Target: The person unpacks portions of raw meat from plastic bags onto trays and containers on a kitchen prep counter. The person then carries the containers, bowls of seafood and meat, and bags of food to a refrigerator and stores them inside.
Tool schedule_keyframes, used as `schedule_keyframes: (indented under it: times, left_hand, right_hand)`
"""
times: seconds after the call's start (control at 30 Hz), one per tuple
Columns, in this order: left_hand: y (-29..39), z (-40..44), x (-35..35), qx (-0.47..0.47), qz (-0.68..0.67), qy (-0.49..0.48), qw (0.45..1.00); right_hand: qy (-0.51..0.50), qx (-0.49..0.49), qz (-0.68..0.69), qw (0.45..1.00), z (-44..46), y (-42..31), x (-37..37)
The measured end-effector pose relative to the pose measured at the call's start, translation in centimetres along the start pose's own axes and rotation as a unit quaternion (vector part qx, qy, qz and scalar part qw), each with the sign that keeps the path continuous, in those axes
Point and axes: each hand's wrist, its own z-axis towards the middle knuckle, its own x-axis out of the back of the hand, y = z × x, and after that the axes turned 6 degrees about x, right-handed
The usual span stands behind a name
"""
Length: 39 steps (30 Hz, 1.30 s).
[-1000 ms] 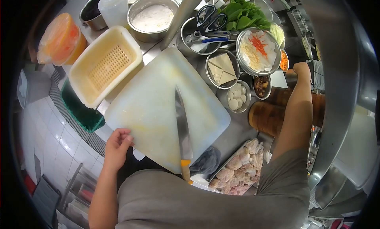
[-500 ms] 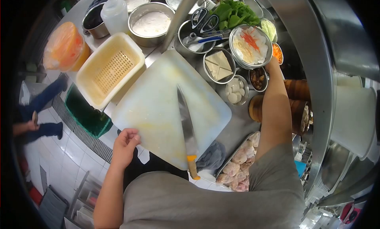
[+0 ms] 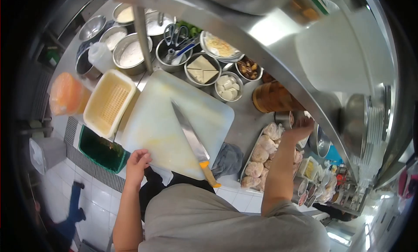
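My left hand is at the near left edge of a white cutting board, its fingers curled in and nothing visible in them. On the board lies a knife with a yellow handle that juts past the near edge. Far to the right, my right hand reaches beyond a tray of raw, pale chicken pieces. It is close to a small metal pot and a metal bowl. Blur hides its fingers, so I cannot tell what it holds.
Behind the board stand pots of tofu, white round slices and brown pieces. A cream basket sits left; a grey cloth lies right of the knife. A steel shelf edge overhangs the bamboo steamers.
My right hand has left the pot of brown pieces and swung toward me, past the steamers. The view has turned to the right. My left hand stays by the board's edge.
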Motion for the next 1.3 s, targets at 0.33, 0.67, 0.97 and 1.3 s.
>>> schedule_keyframes:
  times: [0.33, 0.67, 0.97, 1.3]
  left_hand:
    - [0.9, 0.0, -0.5, 0.019, 0.062, 0.026, 0.998]
    - [0.6, 0.2, -0.7, 0.023, 0.047, 0.042, 0.998]
    - [0.6, -0.9, 0.5, 0.007, 0.045, 0.054, 0.997]
    - [-0.5, -2.1, 3.0, 0.019, 0.023, 0.090, 0.996]
  right_hand:
    - [-0.174, -0.215, 0.170, 0.946, 6.5, 4.2, -2.2]
    - [-0.225, -0.180, 0.173, 0.942, 1.3, 4.0, -1.7]
    - [-0.104, -0.140, 0.025, 0.984, 20.3, 11.6, 3.7]
    - [-0.122, -0.151, -0.046, 0.980, 22.4, 16.8, 4.9]
